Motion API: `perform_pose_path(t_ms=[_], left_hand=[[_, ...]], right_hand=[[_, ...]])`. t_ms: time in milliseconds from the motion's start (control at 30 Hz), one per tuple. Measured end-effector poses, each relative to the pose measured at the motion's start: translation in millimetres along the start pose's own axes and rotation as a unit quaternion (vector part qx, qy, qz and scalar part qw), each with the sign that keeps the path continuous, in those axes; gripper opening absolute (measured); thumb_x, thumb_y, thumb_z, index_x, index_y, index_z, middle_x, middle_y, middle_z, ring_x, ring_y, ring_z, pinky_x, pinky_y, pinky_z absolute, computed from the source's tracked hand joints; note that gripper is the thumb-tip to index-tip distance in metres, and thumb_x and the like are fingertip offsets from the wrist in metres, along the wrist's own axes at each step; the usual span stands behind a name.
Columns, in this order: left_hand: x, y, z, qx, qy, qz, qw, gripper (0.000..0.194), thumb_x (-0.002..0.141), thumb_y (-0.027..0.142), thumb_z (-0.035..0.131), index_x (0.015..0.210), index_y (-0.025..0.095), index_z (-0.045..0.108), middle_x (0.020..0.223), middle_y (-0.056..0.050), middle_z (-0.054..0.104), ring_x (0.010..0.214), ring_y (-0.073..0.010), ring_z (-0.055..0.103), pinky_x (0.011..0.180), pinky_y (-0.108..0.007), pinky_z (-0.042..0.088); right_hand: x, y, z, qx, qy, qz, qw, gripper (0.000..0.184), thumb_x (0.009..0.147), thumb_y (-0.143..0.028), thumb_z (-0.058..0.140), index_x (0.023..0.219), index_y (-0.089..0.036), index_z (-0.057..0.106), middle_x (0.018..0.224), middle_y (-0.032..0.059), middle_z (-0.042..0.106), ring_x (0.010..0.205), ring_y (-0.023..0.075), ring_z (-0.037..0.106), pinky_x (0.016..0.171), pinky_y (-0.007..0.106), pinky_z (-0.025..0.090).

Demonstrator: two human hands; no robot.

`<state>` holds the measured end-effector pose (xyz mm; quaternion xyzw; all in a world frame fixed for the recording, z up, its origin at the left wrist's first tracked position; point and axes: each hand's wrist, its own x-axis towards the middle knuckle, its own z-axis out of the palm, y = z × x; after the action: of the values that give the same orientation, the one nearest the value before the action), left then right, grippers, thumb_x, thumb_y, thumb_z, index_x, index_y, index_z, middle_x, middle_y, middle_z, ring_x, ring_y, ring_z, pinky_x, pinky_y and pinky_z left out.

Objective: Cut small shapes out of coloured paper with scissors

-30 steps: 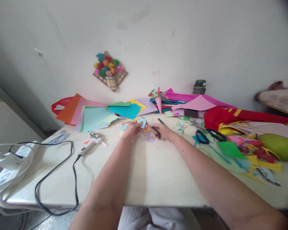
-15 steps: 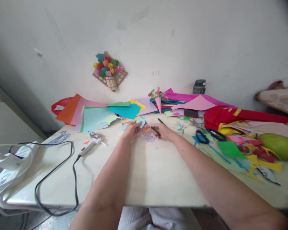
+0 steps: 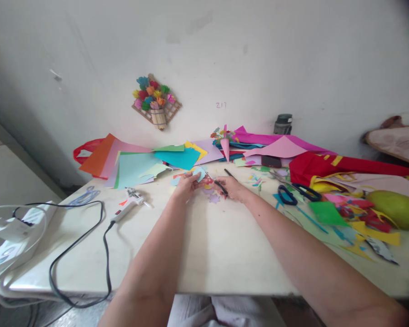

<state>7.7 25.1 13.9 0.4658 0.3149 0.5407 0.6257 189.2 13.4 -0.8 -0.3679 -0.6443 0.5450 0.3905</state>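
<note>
My left hand (image 3: pixel 188 185) pinches a small light blue piece of paper (image 3: pixel 199 173) above the middle of the table. Facing it, my right hand (image 3: pixel 234 189) is closed on the black handles of small scissors (image 3: pixel 220 186), whose blades point up and left at the paper. Whether the blades are parted I cannot make out. Just below the hands lies a lilac flower cut-out (image 3: pixel 214 198), with other small coloured cut-outs partly hidden behind my fingers. A black pen (image 3: pixel 230 174) lies behind my right hand.
A glue gun (image 3: pixel 127 206) with a looping black cord lies left, near a white power strip (image 3: pixel 37 222). Coloured paper sheets (image 3: pixel 136 168) line the back, beside a pink paper cone (image 3: pixel 225 149). Large scissors (image 3: pixel 298 190), paper scraps and a green fruit (image 3: pixel 395 206) are at right.
Hardly anything differs. My hands stay in nearly the same place, with the light blue paper and the scissors shifting only very slightly.
</note>
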Motion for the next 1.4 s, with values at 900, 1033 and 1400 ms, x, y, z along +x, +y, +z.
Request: perform_pose_path(t_ms=[900, 1033, 1400], left_hand=[[-2, 4, -4.8, 0.063, -0.059, -0.019, 0.996, 0.023, 0.063, 0.023, 0.074, 0.071, 0.011, 0.056, 0.057, 0.0, 0.057, 0.046, -0.0061, 0.051, 0.047, -0.017, 0.04], [-1, 3, -7.6, 0.07, -0.061, -0.027, 0.995, 0.023, 0.062, 0.022, 0.074, 0.068, 0.011, 0.055, 0.057, -0.001, 0.057, 0.046, -0.0058, 0.051, 0.046, -0.017, 0.039], [-2, 4, -7.7, 0.059, -0.05, -0.042, 0.996, 0.023, 0.061, 0.019, 0.075, 0.066, 0.012, 0.054, 0.056, -0.001, 0.058, 0.045, -0.0054, 0.05, 0.044, -0.016, 0.038]], right_hand=[[-16, -22, -1, -0.051, -0.014, 0.034, 0.998, 0.031, 0.073, -0.044, 0.062, 0.071, -0.015, 0.051, 0.051, -0.0039, 0.053, 0.035, 0.0038, 0.045, 0.029, 0.014, 0.023], [-16, -22, -1, -0.05, -0.011, 0.036, 0.998, 0.031, 0.073, -0.044, 0.062, 0.072, -0.015, 0.051, 0.05, -0.0045, 0.052, 0.034, 0.0036, 0.044, 0.029, 0.014, 0.022], [-21, -34, 5, -0.035, 0.007, 0.053, 0.998, 0.027, 0.073, -0.037, 0.063, 0.067, -0.015, 0.049, 0.045, -0.0061, 0.047, 0.033, 0.0037, 0.04, 0.029, 0.015, 0.024]])
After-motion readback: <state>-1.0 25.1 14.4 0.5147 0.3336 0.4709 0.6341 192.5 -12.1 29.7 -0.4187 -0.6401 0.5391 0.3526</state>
